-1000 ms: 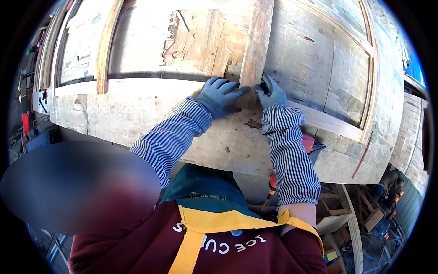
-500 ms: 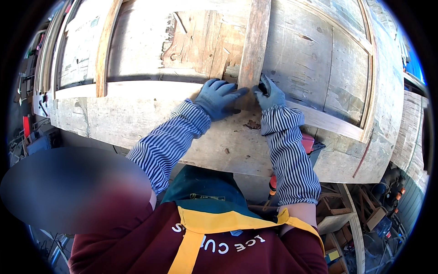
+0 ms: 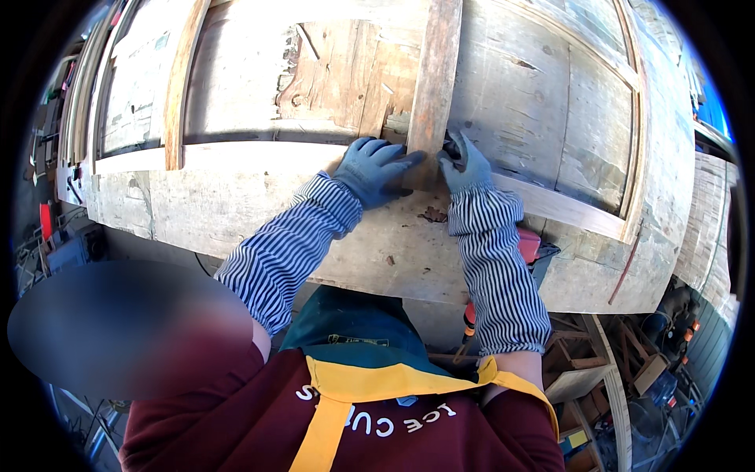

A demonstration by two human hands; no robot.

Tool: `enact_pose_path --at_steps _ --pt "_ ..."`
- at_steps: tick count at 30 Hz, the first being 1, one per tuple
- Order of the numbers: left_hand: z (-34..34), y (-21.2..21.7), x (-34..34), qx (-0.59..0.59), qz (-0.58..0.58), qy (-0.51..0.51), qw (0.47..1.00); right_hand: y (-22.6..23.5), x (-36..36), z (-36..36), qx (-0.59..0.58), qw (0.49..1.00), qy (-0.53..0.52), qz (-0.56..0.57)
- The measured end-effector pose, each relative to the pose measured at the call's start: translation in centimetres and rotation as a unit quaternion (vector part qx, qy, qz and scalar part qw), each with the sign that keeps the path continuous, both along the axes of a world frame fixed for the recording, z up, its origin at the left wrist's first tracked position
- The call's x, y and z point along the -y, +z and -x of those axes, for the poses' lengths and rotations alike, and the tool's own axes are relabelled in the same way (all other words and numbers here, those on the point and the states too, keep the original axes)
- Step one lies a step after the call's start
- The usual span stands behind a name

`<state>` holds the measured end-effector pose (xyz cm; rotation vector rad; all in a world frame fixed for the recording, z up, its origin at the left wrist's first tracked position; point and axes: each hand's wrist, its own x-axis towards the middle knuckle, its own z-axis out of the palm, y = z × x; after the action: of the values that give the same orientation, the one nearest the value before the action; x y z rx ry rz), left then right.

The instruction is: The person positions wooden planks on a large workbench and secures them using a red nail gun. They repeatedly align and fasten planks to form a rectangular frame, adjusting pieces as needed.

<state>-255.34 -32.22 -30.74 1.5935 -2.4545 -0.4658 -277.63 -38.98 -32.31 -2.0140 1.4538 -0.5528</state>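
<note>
A long wooden strip point(image 3: 435, 71) runs away from me across a pale wooden frame, its near end between my hands. To its left, my left hand point(image 3: 373, 171), in a grey-blue glove, lies over the frame's near rail point(image 3: 259, 155) with fingers spread, the thumb side reaching the strip's near end. My right hand point(image 3: 467, 165), gloved alike, is curled against the strip's right edge. A dark gap shows between its thumb and fingers, and whatever lies inside that curl cannot be made out. The fingertips are partly hidden.
The frame lies on a worn plywood tabletop point(image 3: 212, 200). A second crosspiece point(image 3: 182, 86) is farther left. Beside my right forearm is a red and grey item point(image 3: 532, 248), partly hidden. An orange-handled tool point(image 3: 469, 318) is below the table edge. Wooden scraps point(image 3: 578, 377) lie lower right.
Both hands stay almost where they were at the strip's near end. The strip sits very slightly farther left in the picture, and the whole view has shifted a little.
</note>
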Motion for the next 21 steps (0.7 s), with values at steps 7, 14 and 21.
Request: enact_pose_path --at_steps 7,14,21 --pt "-0.5 -0.4 -0.6 -0.003 0.002 0.013 1.000 5.6 -16.5 10.3 -0.055 0.960 -0.265 0.070" --pt "-0.1 0.2 -0.2 0.033 -0.031 0.000 0.999 0.5 -21.8 13.4 -0.151 0.902 -0.338 -0.222" --pt "-0.5 -0.4 -0.4 -0.006 -0.003 0.006 1.000 3.5 -19.9 12.9 -0.108 0.891 -0.380 -0.221"
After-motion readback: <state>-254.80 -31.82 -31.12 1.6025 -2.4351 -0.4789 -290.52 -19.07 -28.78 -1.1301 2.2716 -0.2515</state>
